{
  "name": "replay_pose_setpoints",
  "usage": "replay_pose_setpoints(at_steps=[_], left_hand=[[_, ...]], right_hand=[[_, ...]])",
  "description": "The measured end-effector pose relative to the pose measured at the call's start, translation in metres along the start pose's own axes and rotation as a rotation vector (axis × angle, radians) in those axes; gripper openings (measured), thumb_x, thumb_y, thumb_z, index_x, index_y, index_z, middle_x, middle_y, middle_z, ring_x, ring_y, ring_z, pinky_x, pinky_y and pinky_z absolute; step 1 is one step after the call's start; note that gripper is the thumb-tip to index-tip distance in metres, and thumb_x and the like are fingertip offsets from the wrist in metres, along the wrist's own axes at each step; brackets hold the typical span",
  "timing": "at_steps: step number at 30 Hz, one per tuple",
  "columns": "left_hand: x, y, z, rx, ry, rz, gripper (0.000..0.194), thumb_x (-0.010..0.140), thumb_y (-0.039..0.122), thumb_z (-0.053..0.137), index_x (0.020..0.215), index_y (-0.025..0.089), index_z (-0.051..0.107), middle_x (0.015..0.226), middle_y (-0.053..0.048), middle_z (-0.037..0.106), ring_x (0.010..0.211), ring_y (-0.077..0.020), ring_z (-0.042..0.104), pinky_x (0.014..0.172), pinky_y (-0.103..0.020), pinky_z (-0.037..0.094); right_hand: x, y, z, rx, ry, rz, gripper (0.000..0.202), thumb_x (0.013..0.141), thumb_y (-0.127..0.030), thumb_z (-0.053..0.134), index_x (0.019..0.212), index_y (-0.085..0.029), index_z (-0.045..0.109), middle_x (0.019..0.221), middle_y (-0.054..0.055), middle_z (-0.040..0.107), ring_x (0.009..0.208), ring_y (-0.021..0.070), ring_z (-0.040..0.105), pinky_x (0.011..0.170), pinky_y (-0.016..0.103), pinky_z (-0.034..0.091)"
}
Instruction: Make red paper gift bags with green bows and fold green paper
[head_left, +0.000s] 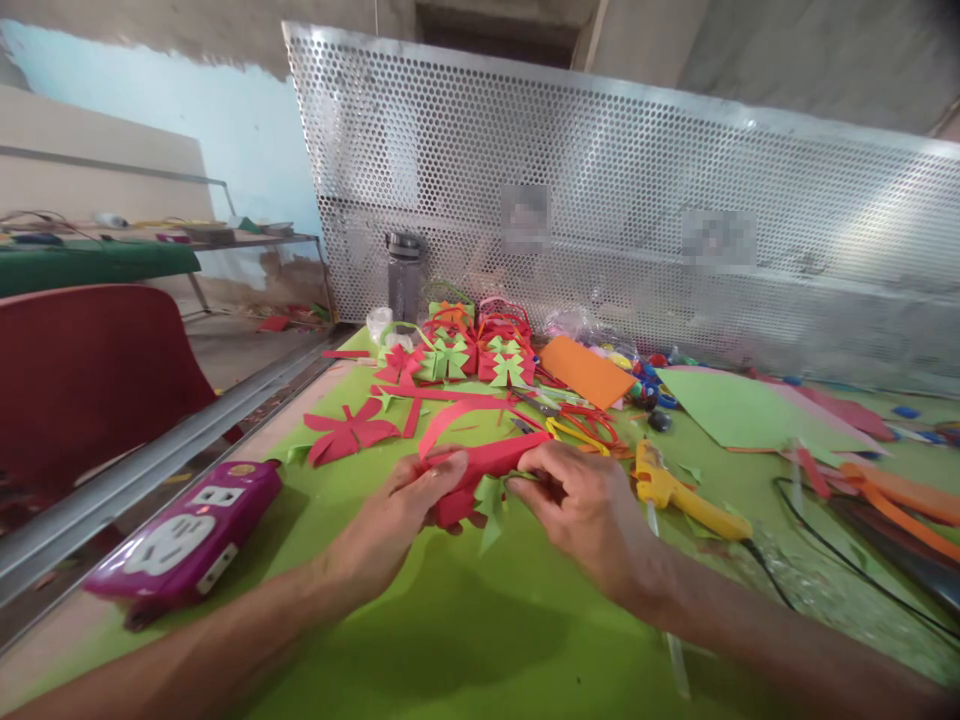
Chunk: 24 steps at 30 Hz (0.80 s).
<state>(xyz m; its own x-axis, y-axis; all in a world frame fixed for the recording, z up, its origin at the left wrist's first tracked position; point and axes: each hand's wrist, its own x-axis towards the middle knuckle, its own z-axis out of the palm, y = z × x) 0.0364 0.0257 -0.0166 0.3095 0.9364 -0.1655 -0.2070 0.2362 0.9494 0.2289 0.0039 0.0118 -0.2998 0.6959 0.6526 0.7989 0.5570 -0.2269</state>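
Note:
Above the green tabletop, my left hand [401, 510] grips a small red paper basket [487, 458] with a curved strip handle, thumb on its near side. My right hand [585, 505] is closed at the basket's right end, its thumb and fingers pinching the edge of a light green paper bow [491, 508]. The bow lies against the basket's front; whether it is stuck on cannot be made out. Behind my hands stand several finished paper baskets [510, 365] with green bows. A red paper flower shape [351, 432] lies to the left.
A purple power strip [184, 535] sits at the left edge. On the right are a yellow glue gun [690, 502] with its cord, yellow-handled scissors [577, 436], an orange sheet [585, 370] and green paper [739, 405]. A bottle [405, 278] stands before the perforated metal screen [600, 160].

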Motion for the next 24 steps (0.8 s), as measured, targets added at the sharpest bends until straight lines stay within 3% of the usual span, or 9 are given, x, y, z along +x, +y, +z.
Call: replay_pose_setpoints(at_steps=[4, 15, 24], left_hand=[[-0.0007, 0.0033, 0.0032, 0.134, -0.001, 0.072, 0.036, 0.077, 0.053, 0.062, 0.087, 0.019, 0.065, 0.078, -0.005, 0.065, 0.067, -0.0183, 0.061, 0.059, -0.027, 0.048], [-0.0012, 0.0044, 0.007, 0.088, -0.027, 0.064, 0.039, 0.075, 0.052, 0.064, 0.087, 0.016, 0.066, 0.08, -0.007, 0.066, 0.065, -0.019, 0.064, 0.052, -0.025, 0.046], [-0.0038, 0.0058, 0.0104, 0.037, 0.0, 0.017, 0.038, 0.072, 0.05, 0.068, 0.087, 0.016, 0.062, 0.087, -0.004, 0.063, 0.062, -0.0162, 0.063, 0.051, -0.025, 0.045]], right_hand=[[-0.0012, -0.0005, 0.0003, -0.063, 0.001, -0.021, 0.009, 0.076, -0.015, 0.064, 0.072, -0.019, 0.057, 0.063, -0.002, 0.063, 0.05, 0.0128, 0.053, 0.051, 0.025, 0.035], [-0.0022, -0.0025, 0.0025, -0.094, 0.02, -0.042, 0.009, 0.075, -0.013, 0.063, 0.073, -0.019, 0.056, 0.061, -0.002, 0.062, 0.049, 0.0127, 0.053, 0.049, 0.025, 0.034], [-0.0014, -0.0053, 0.0004, -0.101, -0.001, -0.04, 0.008, 0.082, -0.019, 0.056, 0.074, -0.02, 0.054, 0.058, -0.003, 0.06, 0.046, 0.0106, 0.048, 0.048, 0.024, 0.031]])
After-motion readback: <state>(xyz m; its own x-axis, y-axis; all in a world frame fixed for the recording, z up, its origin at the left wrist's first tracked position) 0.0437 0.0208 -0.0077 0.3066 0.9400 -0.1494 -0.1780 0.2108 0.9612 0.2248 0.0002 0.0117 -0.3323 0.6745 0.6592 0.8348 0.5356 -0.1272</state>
